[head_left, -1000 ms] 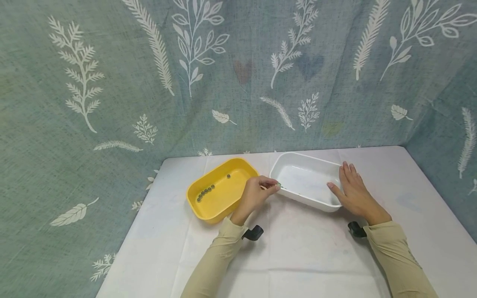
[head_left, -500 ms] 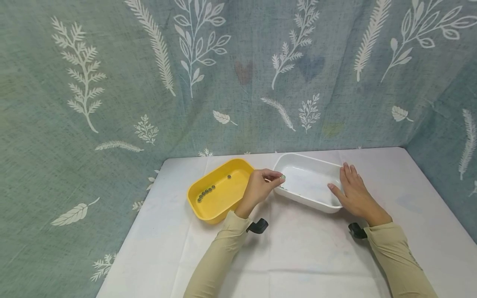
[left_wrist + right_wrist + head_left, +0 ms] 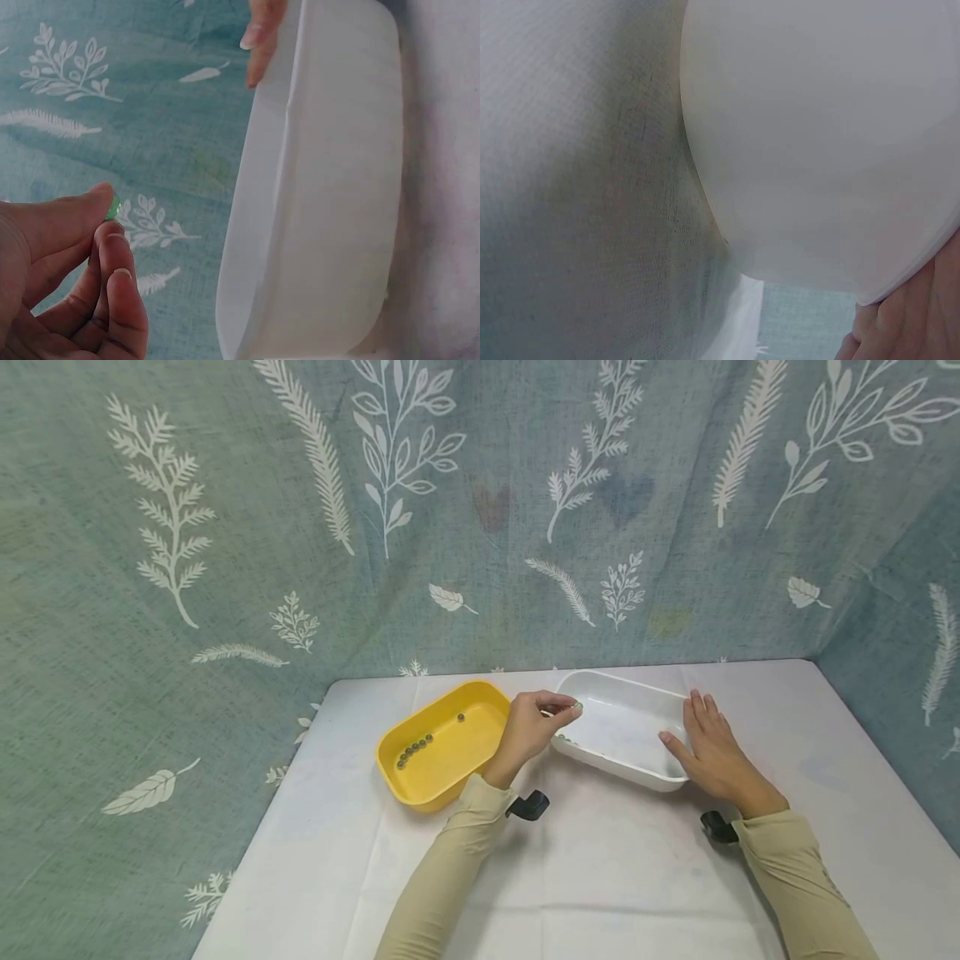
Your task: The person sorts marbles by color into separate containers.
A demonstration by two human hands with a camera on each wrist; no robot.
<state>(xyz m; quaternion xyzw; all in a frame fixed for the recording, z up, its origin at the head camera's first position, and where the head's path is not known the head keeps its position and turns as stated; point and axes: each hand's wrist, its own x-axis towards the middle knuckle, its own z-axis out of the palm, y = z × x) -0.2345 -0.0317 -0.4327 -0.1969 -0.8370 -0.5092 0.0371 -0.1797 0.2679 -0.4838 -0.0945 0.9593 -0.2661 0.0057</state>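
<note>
My left hand (image 3: 528, 727) pinches a small green glass marble (image 3: 113, 208) between thumb and fingertip, above the left end of the white tray (image 3: 622, 767). A few greenish marbles (image 3: 562, 738) show inside that tray by its near left corner, partly cut off by the front wall. My right hand (image 3: 712, 747) rests on the tray's right end with its fingers stretched out and the thumb over the inside. To the left lies a yellow tray (image 3: 450, 760). Several dark marbles (image 3: 415, 746) sit in a row in it, and one marble (image 3: 461, 717) lies apart.
A white cloth (image 3: 600, 877) covers the table beneath both trays. Behind the table hangs a green-blue curtain (image 3: 480, 593) with white leaf prints. The trays stand close together, with my left wrist over the yellow tray's right edge. A black wrist camera (image 3: 529, 806) sticks out below my left hand.
My left hand has moved right and slightly up with the marble, from the white tray's near left rim to above its left end. My right hand has stayed in place.
</note>
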